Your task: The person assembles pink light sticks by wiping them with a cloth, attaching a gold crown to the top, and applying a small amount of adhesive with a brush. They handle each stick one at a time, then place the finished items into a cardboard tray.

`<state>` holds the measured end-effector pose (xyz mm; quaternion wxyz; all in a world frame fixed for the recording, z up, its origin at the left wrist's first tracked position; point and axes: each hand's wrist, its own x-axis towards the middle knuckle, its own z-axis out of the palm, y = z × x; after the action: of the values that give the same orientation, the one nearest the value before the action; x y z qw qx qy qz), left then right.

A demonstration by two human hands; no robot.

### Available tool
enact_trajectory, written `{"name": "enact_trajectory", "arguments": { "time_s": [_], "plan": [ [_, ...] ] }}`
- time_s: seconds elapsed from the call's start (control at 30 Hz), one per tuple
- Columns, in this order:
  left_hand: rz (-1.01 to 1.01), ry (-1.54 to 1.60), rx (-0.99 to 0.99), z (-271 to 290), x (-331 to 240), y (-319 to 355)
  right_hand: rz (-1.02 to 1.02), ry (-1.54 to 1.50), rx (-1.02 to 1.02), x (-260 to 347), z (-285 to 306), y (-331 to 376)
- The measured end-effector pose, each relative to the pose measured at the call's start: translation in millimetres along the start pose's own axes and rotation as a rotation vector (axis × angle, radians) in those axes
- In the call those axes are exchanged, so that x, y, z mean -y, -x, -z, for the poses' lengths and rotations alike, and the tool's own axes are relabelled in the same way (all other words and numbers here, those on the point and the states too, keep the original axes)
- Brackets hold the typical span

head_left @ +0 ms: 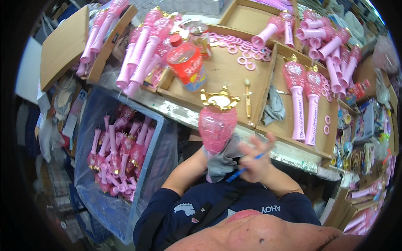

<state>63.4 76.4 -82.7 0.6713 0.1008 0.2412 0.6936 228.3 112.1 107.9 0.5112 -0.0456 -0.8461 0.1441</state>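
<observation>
A pink toy wand head (217,127) with a gold crown (220,100) on top stands upright in front of my chest. A grey cloth (226,161) is wrapped about its lower part. My left hand (207,155), mostly hidden behind the wand and the cloth, grips the wand from the left. Close by the cloth, my right hand (255,161) holds a thin blue pen-like stick (237,175) slantwise, several of its fingers raised and apart. The tip of the stick is too small to make out.
Cardboard trays (180,94) on the bench hold pink rings (247,54), a slim gold-handled brush (248,100), finished wands (312,100) and another grey cloth (274,106). A red-capped bottle (186,62) stands behind the wand. At left, a blue lined bin (146,154) holds many wands.
</observation>
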Motion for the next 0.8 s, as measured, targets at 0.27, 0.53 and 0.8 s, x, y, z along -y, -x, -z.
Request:
{"name": "enact_trajectory", "arguments": {
  "time_s": [0.27, 0.53, 0.8],
  "plan": [
    [-0.026, 0.044, -0.049, -1, -33, 19, -0.625, 0.598, -0.482, -51, 208, 40],
    [-0.294, -0.690, -0.353, -129, -46, 30, -1.304, 0.894, -0.177, -38, 304, 96],
    [-0.246, -0.239, -0.160, -132, -64, 18, -1.391, 1.132, 0.477, -65, 272, 118]
  ]
}}
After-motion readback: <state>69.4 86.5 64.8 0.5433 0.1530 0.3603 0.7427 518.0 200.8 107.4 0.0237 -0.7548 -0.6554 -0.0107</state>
